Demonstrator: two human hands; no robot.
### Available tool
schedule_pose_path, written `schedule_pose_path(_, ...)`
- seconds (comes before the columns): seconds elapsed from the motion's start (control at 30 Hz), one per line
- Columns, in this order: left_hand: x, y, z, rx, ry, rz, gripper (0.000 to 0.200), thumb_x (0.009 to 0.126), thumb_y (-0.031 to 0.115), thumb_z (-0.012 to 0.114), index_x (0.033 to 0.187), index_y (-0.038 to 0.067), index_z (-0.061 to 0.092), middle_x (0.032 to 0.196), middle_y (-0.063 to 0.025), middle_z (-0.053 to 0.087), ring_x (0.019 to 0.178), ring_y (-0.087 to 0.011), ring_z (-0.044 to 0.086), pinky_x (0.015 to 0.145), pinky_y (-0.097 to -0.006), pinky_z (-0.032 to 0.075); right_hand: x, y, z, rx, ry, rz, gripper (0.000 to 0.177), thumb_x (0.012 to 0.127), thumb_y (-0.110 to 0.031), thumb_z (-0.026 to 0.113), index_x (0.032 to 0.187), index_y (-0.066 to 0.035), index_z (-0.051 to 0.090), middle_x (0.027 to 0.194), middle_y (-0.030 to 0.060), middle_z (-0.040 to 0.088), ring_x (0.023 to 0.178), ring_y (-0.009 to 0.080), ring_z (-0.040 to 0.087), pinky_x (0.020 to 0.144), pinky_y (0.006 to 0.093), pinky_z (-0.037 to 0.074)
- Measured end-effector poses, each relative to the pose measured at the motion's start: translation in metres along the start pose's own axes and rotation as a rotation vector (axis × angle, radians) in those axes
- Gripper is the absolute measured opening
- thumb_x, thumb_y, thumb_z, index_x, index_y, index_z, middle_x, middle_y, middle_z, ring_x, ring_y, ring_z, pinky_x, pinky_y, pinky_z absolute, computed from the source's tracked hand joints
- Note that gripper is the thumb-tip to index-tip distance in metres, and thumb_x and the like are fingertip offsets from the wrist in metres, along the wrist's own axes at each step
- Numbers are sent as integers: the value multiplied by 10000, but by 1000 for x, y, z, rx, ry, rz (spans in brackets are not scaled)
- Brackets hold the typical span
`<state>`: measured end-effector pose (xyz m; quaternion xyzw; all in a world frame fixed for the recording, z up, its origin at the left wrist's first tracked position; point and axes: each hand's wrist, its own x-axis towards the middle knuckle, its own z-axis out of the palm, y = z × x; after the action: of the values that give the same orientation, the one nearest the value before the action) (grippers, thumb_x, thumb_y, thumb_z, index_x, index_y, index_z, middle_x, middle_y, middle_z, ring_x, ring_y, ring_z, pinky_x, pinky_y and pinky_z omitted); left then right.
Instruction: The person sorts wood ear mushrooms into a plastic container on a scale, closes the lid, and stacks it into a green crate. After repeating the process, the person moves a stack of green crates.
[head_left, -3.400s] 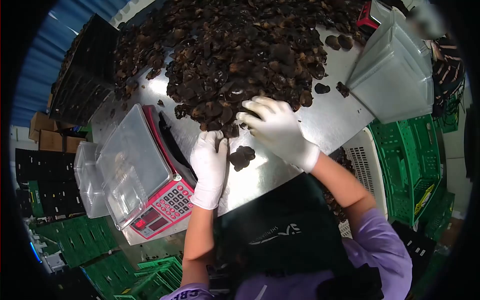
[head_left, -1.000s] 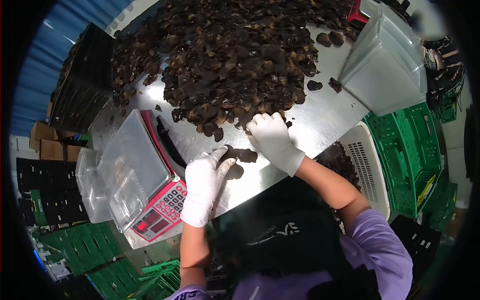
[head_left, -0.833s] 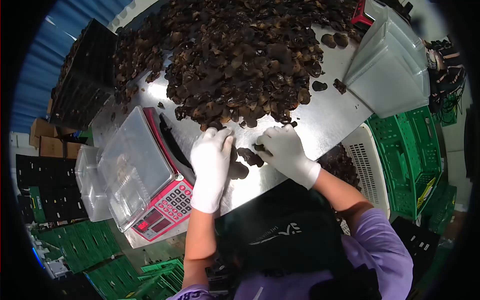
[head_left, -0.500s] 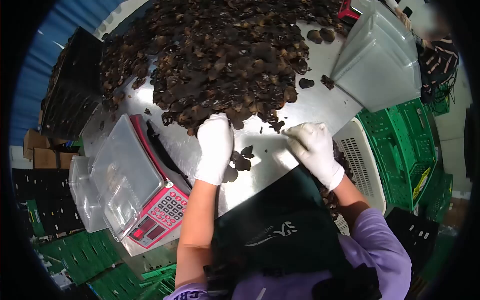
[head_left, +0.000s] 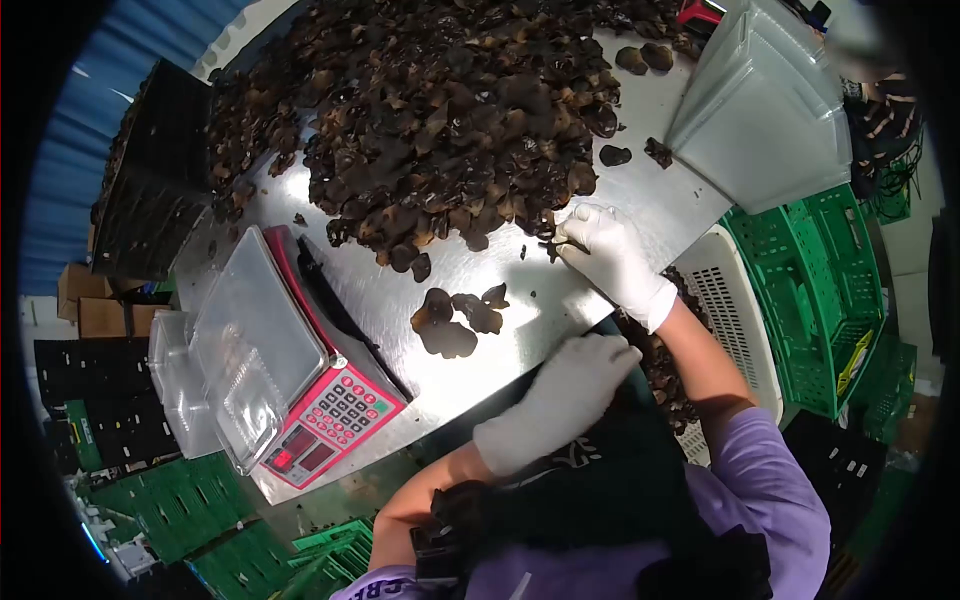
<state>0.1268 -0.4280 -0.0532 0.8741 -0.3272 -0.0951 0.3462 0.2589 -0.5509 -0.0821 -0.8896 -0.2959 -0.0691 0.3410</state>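
Mushroom pile (head_left: 450,120), dark and curled, is spreading over the far half of the steel surface (head_left: 640,200), and its near rim is lying right at the fingertips of the right hand (head_left: 605,255). That gloved hand is reaching left and slightly far. Its fingers are drawn narrow around a loose dark piece (head_left: 552,247) just off the rim, though it cannot be told whether they are actually gripping it. The bulk of the pile is sitting far and left of this hand, so the right hand is clearly the nearer one to it.

The left hand (head_left: 560,400), also gloved, is hanging back at the near edge of the surface over a black apron (head_left: 600,500). It is relaxed and half curled, with nothing showing in it. A small cluster (head_left: 455,315) of flat pieces is lying apart from the pile, left of the right hand and far-left of the left hand. Its long axis is running from near-left to far-right.

At the left, a red scale (head_left: 335,415) is carrying a clear tray (head_left: 250,335). Its keypad and lit display are too small to read. White lettering on the apron is partly hidden behind the left hand and is not legible. Letters on the purple sleeve (head_left: 385,583) are running off the bottom edge and seem to start with "CR".
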Motion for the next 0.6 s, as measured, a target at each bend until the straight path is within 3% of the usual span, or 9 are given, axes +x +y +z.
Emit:
schedule_pose_path(0.07,-12,-7,-30,45,242,-87,390,741,-36,585,1115,63,632,1072,-122,632,1005,-290,603,866,-389,485,-3,-4,3,67,65,-44,126,740,-42,695,854,-53,642,771,74,548,705,242,555,674,346,448)
schedule_pose_path(0.13,-32,-19,-57,22,427,-202,293,733,-48,587,999,49,660,964,-115,668,923,-287,640,827,-382,502,-10,-22,-5,180,17,161,109,762,-28,681,862,-46,641,770,81,548,638,221,545,613,342,446)
schedule_pose_path(0.2,-48,-30,-73,364,594,-317,247,729,-56,593,942,51,659,877,-110,654,850,-299,639,792,-385,505,-16,-33,-3,290,-37,240,117,781,-35,667,896,-44,649,789,88,574,635,217,563,608,332,455)
schedule_pose_path(0.27,-70,-48,-85,577,591,-477,232,731,-50,606,929,62,651,850,-104,629,832,-301,627,760,-391,500,-18,-40,2,397,-86,330,130,800,-42,654,930,-41,656,807,96,601,632,214,581,603,322,463)
schedule_pose_path(0.37,-86,-64,-92,607,442,-620,353,751,41,643,1103,49,609,929,-111,589,907,-310,591,780,-407,489,-19,-44,16,411,-172,335,203,879,-145,593,1063,-74,642,971,133,668,839,319,653,751,370,507)
schedule_pose_path(0.47,-79,-59,-92,472,361,-723,501,766,78,664,1248,24,541,1040,-143,565,981,-333,575,825,-420,502,-15,-44,22,397,-28,196,215,856,-81,591,1056,-38,657,885,124,678,730,226,655,692,311,506)
schedule_pose_path(0.5,-80,-58,-93,452,329,-731,681,744,107,740,1359,45,455,1134,-170,538,1032,-359,574,858,-403,500,-19,-42,6,412,-151,226,218,853,-89,601,1058,-44,658,891,126,680,740,236,658,702,321,509)
schedule_pose_path(0.53,-81,-55,-96,452,330,-730,681,744,107,740,1359,45,455,1134,-170,538,1032,-359,574,858,-403,500,-22,-42,-22,428,-276,256,222,850,-97,611,1061,-50,660,896,129,681,751,247,662,712,330,512)
schedule_pose_path(0.6,-84,-51,-102,362,320,-713,860,682,165,811,1418,24,389,1187,-184,516,1086,-353,561,889,-393,499,-55,-10,-58,-16,-306,-52,265,803,-117,668,1064,-72,664,872,126,661,750,269,658,714,367,514)
